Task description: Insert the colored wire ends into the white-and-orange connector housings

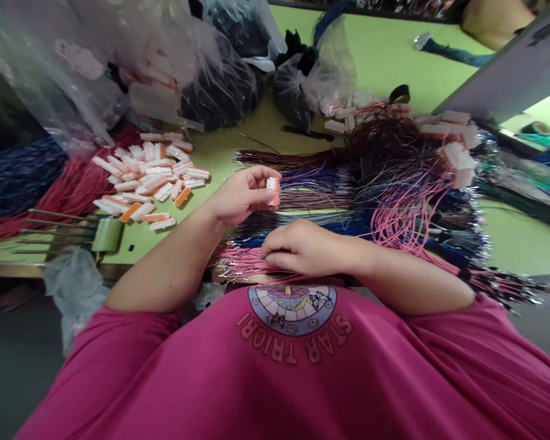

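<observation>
My left hand is closed on a small white and orange connector, held above rows of coloured wires. My right hand rests lower, fingers curled over the pink wire bundle at the near table edge; what its fingertips pinch is hidden. Brown wires, purple wires and blue wires lie in rows between and beyond the hands. A pile of white and orange connectors lies to the left of my left hand.
Clear plastic bags of parts crowd the back left of the green table. Red wires lie far left. A tangle of wires with fitted connectors spreads right. A green holder sits near the front edge.
</observation>
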`<state>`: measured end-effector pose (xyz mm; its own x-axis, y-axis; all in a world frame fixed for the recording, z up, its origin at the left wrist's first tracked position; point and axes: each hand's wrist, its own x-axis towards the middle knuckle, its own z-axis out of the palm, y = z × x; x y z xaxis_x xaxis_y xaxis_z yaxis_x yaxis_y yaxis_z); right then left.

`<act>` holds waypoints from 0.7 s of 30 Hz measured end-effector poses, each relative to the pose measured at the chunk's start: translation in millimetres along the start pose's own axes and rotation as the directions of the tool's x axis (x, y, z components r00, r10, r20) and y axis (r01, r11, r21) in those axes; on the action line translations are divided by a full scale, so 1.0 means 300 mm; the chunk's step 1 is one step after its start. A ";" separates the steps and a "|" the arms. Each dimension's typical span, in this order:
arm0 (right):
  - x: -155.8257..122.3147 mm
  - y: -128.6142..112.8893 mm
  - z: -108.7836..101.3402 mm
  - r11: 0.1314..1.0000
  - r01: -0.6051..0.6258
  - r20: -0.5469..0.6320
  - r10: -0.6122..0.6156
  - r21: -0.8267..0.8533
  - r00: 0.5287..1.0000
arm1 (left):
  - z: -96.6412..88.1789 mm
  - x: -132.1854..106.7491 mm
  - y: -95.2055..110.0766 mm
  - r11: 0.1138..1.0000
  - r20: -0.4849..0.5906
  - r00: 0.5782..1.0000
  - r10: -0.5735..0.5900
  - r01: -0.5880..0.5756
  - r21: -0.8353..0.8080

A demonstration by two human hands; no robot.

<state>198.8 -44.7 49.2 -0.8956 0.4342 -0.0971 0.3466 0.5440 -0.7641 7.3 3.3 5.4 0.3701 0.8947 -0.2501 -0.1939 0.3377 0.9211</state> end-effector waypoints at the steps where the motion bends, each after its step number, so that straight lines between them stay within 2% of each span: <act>1: 0.004 0.022 -0.001 1.000 -0.015 -0.102 0.016 0.012 0.995 | 0.000 0.000 -0.001 1.000 0.011 1.000 0.003 -0.003 -0.007; 2: 0.002 0.045 -0.008 0.999 -0.051 -0.217 0.049 -0.003 0.975 | 0.000 0.000 -0.002 1.000 0.023 1.000 0.006 -0.005 -0.013; 4: -0.012 0.086 -0.029 0.980 -0.179 -0.419 0.129 -0.081 0.899 | 0.000 -0.001 -0.004 1.000 0.049 0.999 0.003 -0.002 -0.022; 6: -0.032 0.114 -0.049 0.942 -0.295 -0.515 0.176 -0.158 0.839 | 0.001 -0.003 -0.005 0.999 0.073 0.997 -0.008 0.010 -0.030; 10: -0.050 0.121 -0.059 0.861 -0.413 -0.510 0.222 -0.298 0.831 | 0.003 -0.005 -0.009 1.000 0.075 0.997 -0.008 0.011 -0.028; 14: -0.042 0.099 -0.052 0.748 -0.488 -0.468 0.268 -0.450 0.842 | -0.001 -0.003 -0.013 1.000 0.072 0.997 -0.006 0.006 0.008; 17: -0.036 0.091 -0.048 0.665 -0.542 -0.461 0.318 -0.514 0.828 | 0.000 -0.003 -0.013 1.000 0.078 0.997 -0.004 0.002 0.028; 21: -0.029 0.098 -0.039 0.638 -0.539 -0.470 0.297 -0.550 0.831 | 0.008 -0.003 -0.014 0.999 0.063 0.998 0.003 -0.006 0.046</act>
<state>219.9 -24.0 34.9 -0.5105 0.8598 -0.0079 0.8571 0.5081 -0.0849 9.9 0.4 2.5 0.4263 0.8754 -0.2279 -0.1542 0.3186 0.9353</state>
